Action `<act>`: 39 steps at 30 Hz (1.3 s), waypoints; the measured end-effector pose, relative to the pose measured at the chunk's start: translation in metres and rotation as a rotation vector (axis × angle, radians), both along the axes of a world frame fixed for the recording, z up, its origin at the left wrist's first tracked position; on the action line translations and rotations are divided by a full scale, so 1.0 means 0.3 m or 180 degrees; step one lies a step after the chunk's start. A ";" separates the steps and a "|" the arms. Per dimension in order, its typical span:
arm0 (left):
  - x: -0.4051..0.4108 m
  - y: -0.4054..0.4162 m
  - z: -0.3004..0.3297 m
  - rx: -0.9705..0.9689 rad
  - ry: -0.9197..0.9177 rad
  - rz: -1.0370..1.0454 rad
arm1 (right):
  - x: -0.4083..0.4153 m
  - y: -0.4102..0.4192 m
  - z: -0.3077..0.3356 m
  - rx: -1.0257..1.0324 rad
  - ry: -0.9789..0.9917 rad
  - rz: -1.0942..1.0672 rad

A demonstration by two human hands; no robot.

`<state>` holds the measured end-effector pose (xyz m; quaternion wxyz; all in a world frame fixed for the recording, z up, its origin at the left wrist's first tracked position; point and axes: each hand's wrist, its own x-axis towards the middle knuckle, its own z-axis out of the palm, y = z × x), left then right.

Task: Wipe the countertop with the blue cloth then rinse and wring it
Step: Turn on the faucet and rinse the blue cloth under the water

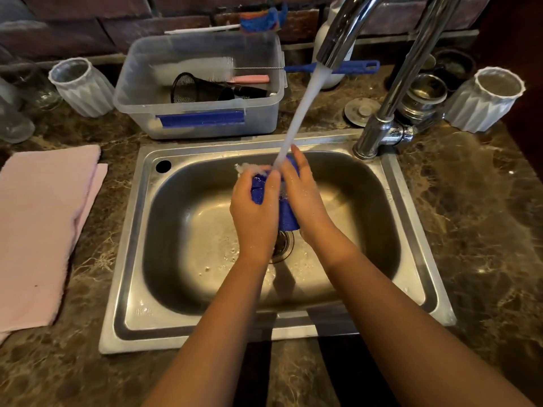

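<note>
The blue cloth point(286, 214) is bunched between my two hands over the steel sink point(126, 259). My left hand point(254, 212) grips its left side and my right hand point(302, 201) presses its right side. Water runs from the chrome faucet point(340, 33) in a white stream point(302, 113) that lands on the cloth's top between my fingertips. Most of the cloth is hidden by my hands. The brown marble countertop point(470, 218) surrounds the sink.
A folded pink towel point(44, 230) lies left of the sink. Behind it stands a clear plastic tub point(199, 121) with brushes and a strainer. White ribbed cups point(82, 86) point(484, 98) stand at both back corners. A metal drain plug point(363, 110) rests by the faucet base.
</note>
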<state>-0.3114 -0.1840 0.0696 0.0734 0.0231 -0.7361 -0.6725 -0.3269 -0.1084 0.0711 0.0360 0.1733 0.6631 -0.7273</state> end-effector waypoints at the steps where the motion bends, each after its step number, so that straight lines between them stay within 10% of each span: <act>1: 0.004 0.008 -0.002 -0.0261 0.0199 0.0097 | -0.001 -0.012 0.002 0.0131 0.0073 -0.0009; 10: -0.033 0.009 0.016 -0.0450 0.0038 0.0084 | 0.024 -0.062 -0.005 0.0418 0.0233 -0.0657; 19: -0.084 -0.019 0.009 0.0978 -0.2485 -0.0096 | 0.071 -0.035 -0.035 0.0925 0.0352 -0.0528; 25: -0.087 -0.070 0.036 0.1471 -0.2042 -0.0535 | -0.001 0.050 -0.031 -0.0662 -0.0160 -0.0614; 31: -0.070 -0.076 0.061 0.0343 -0.1285 -0.0792 | -0.021 0.033 -0.006 -0.1333 -0.0623 -0.0369; 35: -0.025 0.026 0.038 -0.1100 -0.0471 -0.0355 | -0.006 -0.049 -0.005 -0.0054 -0.0047 -0.0260; 39: -0.041 0.007 0.026 -0.0765 -0.0772 -0.0376 | 0.011 -0.054 0.007 0.0439 -0.0056 -0.0484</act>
